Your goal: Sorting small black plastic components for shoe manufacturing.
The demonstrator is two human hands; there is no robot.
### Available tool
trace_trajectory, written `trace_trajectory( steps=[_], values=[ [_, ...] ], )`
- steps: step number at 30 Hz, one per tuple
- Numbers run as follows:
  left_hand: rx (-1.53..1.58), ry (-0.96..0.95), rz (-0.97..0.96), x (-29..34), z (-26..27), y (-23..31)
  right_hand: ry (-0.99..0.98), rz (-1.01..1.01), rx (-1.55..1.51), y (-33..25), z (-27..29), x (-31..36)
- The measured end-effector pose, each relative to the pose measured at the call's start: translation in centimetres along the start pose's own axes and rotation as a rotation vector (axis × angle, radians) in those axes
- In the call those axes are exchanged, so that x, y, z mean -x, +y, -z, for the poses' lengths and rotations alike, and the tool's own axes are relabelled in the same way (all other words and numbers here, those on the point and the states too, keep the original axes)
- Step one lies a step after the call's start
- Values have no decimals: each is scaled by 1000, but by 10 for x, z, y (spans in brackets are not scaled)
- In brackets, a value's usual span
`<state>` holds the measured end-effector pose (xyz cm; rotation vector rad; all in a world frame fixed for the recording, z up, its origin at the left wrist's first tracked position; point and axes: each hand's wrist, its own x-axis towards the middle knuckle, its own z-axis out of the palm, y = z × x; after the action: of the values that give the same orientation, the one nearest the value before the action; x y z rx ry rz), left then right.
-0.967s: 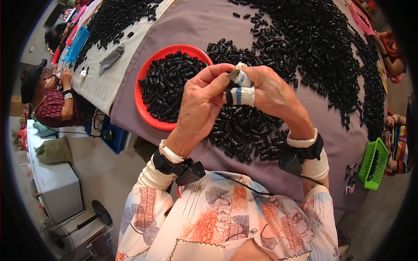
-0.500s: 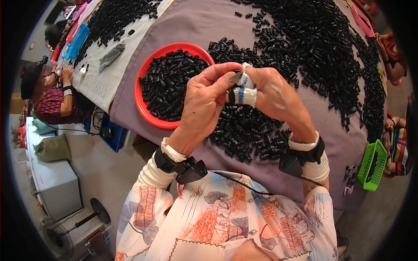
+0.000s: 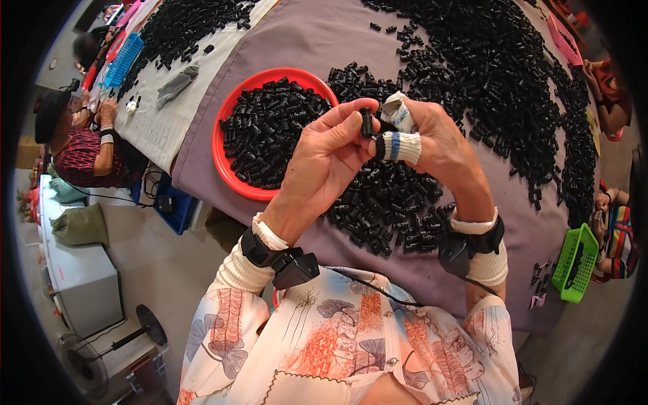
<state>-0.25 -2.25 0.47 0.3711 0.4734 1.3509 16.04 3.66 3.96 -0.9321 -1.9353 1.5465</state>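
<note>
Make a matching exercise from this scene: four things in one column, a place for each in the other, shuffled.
Things:
1. red bowl
2. green basket
3. blue basket
4. small black part

Places:
A. far left, on the pale cloth
B. pinched between the left hand and right hand
C. at the table's right edge
D. left of the hands, full of black parts

Pairs: 1-D, 2-C, 3-A, 4-B

Bowl [image 3: 226, 152] of parts left of hands, loose parts [image 3: 385, 209] beneath them.
</note>
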Motion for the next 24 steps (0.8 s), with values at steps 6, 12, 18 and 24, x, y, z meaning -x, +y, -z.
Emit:
trace_trajectory(
  steps=[6, 12, 18, 24],
  values=[
    [-11, 27, 3, 3, -2, 1, 114, 92, 54, 5, -7, 0],
    [-172, 22, -28, 1, -1, 6, 153, 196, 94, 7, -11, -2],
    [-167, 50, -24, 2, -9, 5, 158, 45, 102, -3, -8, 1],
    [-120, 5, -27, 1, -1, 7, 197, 61, 112, 1, -7, 3]
  ],
)
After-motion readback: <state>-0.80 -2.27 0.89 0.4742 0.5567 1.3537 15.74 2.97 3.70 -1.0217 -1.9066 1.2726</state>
